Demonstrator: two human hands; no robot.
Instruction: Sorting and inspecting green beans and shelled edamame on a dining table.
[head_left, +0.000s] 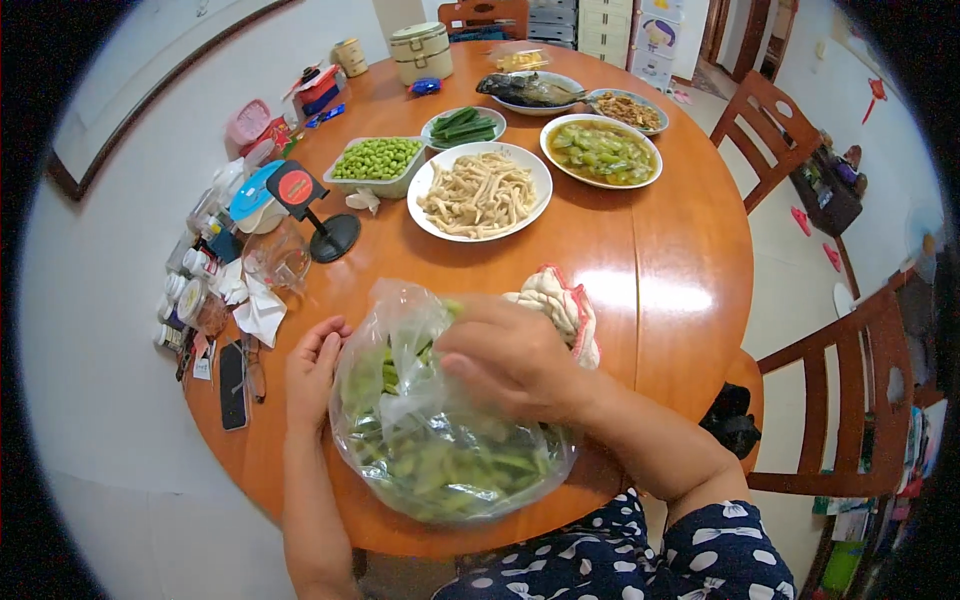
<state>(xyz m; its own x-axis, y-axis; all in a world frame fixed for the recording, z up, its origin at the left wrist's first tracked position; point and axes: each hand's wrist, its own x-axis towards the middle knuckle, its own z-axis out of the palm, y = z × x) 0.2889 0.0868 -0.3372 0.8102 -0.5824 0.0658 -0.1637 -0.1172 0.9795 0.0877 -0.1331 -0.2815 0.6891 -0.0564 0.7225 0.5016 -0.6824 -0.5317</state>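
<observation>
A clear plastic bag (465, 480) full of green pods, which look like soybean pods, lies on the table right before me. My right hand (510, 356) is over the bag's upper part, blurred, with its fingers bent towards the pods. A bit of green shows by its fingers, but whether they grip it is unclear. Along the bag's left side is my left hand (313, 367), its fingers curled; the bag partly hides what may be between them. Behind my right hand lies a crumpled cream cloth with a red edge (559, 304).
Beyond the bag stand a plate of pale mushrooms (480, 195), a tub of shelled green beans (379, 159) and a bowl of green vegetables in broth (601, 152). A black phone stand (334, 236), jars and a smartphone (233, 386) line the left edge. Wooden chairs (832, 390) stand right.
</observation>
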